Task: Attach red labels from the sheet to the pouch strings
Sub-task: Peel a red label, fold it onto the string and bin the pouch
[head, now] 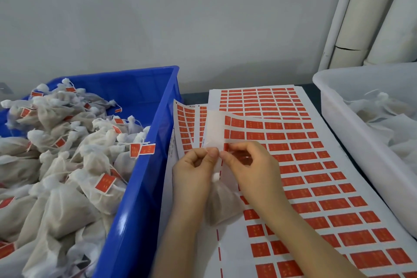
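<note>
Pinching a red label, our left hand and right hand hang over label sheets. A grey wall backs the tabletop.

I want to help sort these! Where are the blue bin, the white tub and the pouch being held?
blue bin point(144, 198), head view, its right wall.
white tub point(352, 140), head view, its left wall.
pouch point(220, 205), head view, its filled lower body.

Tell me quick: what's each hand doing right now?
Left hand: pinching the pouch at its top, apparently by the string.
Right hand: pinching a red label beside the left thumb.
</note>
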### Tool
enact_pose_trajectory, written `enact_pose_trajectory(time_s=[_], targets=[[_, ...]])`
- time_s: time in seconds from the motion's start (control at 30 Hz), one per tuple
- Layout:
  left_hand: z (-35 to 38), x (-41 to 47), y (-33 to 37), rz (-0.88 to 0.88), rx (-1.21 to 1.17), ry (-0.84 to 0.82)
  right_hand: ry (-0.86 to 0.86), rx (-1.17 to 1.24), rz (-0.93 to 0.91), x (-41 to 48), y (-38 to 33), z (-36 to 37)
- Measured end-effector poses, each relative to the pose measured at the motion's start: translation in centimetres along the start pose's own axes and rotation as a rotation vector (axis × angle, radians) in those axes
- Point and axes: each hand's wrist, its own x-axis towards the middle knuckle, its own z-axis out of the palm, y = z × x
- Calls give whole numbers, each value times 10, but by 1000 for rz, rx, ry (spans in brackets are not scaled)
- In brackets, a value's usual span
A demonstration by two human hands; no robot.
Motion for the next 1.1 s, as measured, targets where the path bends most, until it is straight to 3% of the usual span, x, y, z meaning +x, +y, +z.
enact_pose_trajectory(time_s=[0.67,1.1], targets=[[5,-2,0,-16,30,4,-58,151,6,1,12,-11],[6,-6,2,53,47,8,51,-63,-109,-1,14,-4]])
